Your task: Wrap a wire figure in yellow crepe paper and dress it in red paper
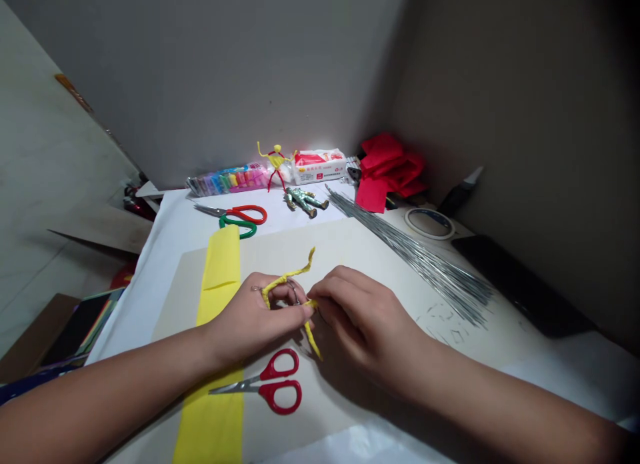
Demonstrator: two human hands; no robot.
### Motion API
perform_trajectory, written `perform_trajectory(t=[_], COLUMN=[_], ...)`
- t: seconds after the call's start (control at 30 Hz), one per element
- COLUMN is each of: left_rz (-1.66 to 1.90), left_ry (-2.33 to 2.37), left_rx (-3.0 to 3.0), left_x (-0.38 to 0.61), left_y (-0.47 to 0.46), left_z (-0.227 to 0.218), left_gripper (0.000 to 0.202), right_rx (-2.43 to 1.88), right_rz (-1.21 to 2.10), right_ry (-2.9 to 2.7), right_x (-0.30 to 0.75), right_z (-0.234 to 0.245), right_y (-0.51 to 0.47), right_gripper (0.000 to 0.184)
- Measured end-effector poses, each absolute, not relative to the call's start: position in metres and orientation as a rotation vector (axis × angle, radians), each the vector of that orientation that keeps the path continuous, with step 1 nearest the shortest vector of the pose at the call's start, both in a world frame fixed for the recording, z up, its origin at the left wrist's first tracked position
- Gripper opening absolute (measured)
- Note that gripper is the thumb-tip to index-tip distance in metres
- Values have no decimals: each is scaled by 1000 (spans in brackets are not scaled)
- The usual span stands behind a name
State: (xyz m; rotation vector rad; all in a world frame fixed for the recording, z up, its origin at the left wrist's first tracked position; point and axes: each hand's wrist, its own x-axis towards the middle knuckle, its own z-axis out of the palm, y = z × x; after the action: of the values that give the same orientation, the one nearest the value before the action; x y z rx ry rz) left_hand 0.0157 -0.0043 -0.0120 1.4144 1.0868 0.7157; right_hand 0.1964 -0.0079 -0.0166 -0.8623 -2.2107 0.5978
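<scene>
The wire frame sits above the middle of the bench, held between both hands and part-covered. One bent length, reaching up and away from the left hand, is wrapped in yellow, and another yellow length hangs below the thumb; these stretches look done. Grey wire shows bare at a small loop beside the left index finger and inside the grip, so some covering seems left. The left fingers are curled closed around the frame, thumb pressing near its yellow part. The right hand has its fingers drawn together at the left thumb tip, apparently pinching a short yellow strip, though the thumb is hidden. Yellow paper lies under the left arm, with red-handled scissors partly on it. Behind, a red-and-yellow figure stands upright, apparently fully wrapped.
</scene>
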Motion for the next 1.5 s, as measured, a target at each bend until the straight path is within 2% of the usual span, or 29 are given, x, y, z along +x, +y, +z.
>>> perform_trajectory(t=[0.33, 0.47, 0.57, 0.73, 0.83, 1.0, 1.2, 1.4, 1.5], left_rz=[807, 840, 861, 878, 883, 871, 865, 850, 868], left_ry=[1080, 1053, 1036, 1017, 998, 992, 1029, 1012, 1014], left_rx=[1266, 1117, 1102, 1053, 1041, 1041, 1034, 1044, 1023], left_x=[8, 4, 4, 3, 3, 3, 4, 4, 4], left_y=[1, 4, 6, 6, 6, 7, 7, 7, 8], left_z=[-23, -24, -23, -23, -25, -26, -26, -28, -27], left_gripper=[11, 10, 10, 11, 8, 11, 12, 12, 13], right_rx=[-920, -903, -869, -823, -792, -1016, -1269, -1288, -1286], right_rz=[587, 546, 498, 501, 541, 711, 1172, 1260, 1204], right_ry=[-2126, -2182, -2155, -2121, -2099, -2014, -1841, -1813, -1774], right_x=[206, 211, 212, 214, 215, 215, 213, 217, 221], right_z=[-11, -13, -18, -19, -16, -10, -1, -5, -5], right_y=[-2, -2, 0, 5, 7, 8, 12, 18, 22], right_gripper=[19, 39, 36, 18, 18, 11, 27, 35, 38])
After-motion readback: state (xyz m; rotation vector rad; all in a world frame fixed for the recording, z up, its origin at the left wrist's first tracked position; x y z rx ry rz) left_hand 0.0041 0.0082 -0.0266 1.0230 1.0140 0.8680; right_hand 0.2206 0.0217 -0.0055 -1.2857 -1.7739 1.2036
